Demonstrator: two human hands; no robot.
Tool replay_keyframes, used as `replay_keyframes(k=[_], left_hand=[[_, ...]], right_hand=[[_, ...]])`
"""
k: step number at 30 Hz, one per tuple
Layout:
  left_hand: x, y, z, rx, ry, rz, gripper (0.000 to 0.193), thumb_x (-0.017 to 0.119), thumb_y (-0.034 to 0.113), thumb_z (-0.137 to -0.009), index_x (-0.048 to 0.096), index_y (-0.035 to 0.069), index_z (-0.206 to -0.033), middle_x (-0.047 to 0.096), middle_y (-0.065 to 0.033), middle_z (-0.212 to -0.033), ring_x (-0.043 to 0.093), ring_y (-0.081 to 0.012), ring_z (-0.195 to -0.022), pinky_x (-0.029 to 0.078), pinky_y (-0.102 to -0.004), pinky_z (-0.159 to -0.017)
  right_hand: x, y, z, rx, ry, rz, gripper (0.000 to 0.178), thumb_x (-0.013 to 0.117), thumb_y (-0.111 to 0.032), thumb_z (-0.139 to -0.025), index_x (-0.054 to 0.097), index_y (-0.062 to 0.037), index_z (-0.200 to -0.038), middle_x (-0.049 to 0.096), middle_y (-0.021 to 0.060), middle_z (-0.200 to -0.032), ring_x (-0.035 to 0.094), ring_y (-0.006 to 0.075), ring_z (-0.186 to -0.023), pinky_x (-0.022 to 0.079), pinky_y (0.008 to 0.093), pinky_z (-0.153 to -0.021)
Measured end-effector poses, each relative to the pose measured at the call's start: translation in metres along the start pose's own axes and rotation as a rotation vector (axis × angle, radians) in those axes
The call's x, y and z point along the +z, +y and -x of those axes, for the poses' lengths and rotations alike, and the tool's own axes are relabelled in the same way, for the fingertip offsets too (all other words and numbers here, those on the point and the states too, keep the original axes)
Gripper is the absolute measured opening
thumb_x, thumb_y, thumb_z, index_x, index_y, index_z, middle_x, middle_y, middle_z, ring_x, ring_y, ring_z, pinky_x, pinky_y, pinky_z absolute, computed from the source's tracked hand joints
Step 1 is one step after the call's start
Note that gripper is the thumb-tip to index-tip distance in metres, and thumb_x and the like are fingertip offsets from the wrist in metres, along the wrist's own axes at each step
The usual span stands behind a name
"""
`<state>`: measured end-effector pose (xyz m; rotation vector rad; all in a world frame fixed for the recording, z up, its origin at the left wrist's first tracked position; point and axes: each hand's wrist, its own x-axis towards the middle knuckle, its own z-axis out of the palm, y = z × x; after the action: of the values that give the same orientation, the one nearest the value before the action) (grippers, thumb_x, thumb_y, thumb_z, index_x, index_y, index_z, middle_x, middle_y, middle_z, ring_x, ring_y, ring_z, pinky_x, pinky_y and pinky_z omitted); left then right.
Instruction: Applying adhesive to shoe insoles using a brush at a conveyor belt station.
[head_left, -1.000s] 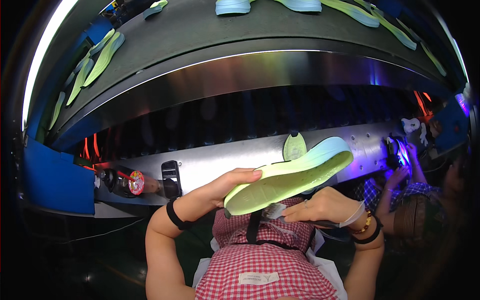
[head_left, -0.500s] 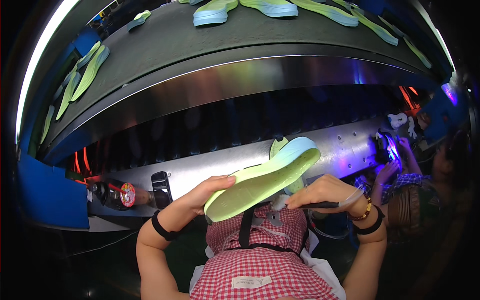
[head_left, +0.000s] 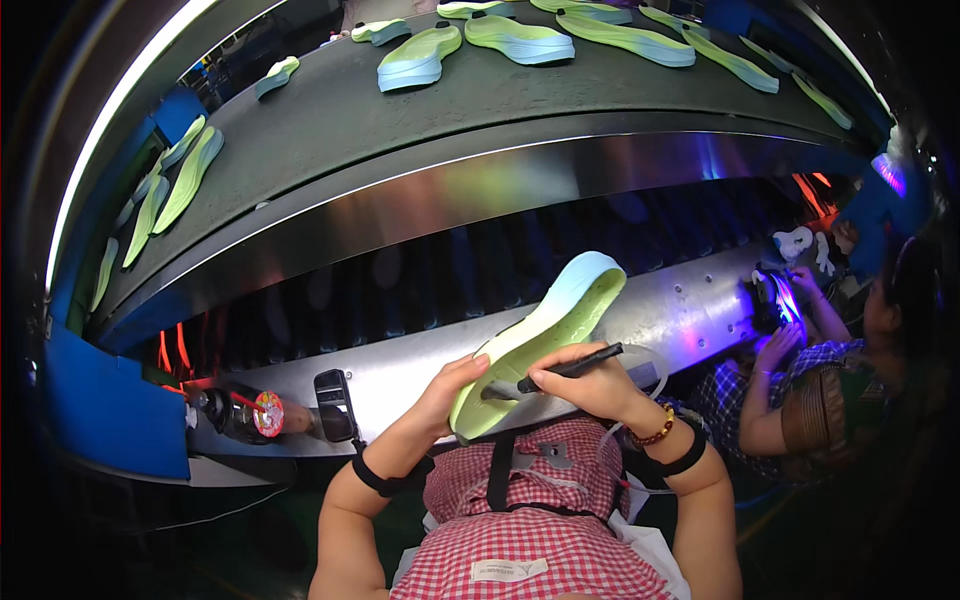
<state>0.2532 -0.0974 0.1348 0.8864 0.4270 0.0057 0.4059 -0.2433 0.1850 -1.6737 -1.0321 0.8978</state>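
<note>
My left hand (head_left: 456,391) is closed on the near end of a shoe sole (head_left: 578,283), yellow-green with a pale blue far end. The sole slants up and to the right above the front of the bench, its hollow inner side facing me. My right hand (head_left: 588,388) grips a black-handled brush (head_left: 580,362) like a pen. Its pale bristle tip is over the lower inner part of the sole and appears to touch it. A clear tube (head_left: 658,370) curves beside the right hand, seemingly running to the brush.
Beyond the metal bench (head_left: 640,318), a dark conveyor belt (head_left: 310,150) carries several similar soles (head_left: 520,42). To the left, a phone (head_left: 335,405) lies near a drink cup (head_left: 268,413) with a red straw. At right, a co-worker's hands (head_left: 778,345) hold something under violet light.
My right hand has moved left and up, bringing the brush from beside the sole to its inner side. The sole has tilted steeper in my left hand.
</note>
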Motion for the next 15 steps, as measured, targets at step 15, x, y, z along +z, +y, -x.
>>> replay_keyframes(k=[15], left_hand=[[-0.014, -0.006, 0.0, 0.041, 0.121, -0.062, 0.045, 0.048, 0.029, -0.087, 0.044, -0.003, -0.119, 0.057, -0.0144, -0.105, 0.06, -0.0186, -0.089, 0.049, -0.0288, -0.075]], right_hand=[[-0.007, 0.029, -0.031, -0.265, 0.297, 0.389, 0.018, 0.06, -0.017, -0.076, 0.061, 0.0012, -0.08, 0.063, 0.0126, -0.075, 0.061, 0.022, -0.067, 0.047, 0.03, -0.062]])
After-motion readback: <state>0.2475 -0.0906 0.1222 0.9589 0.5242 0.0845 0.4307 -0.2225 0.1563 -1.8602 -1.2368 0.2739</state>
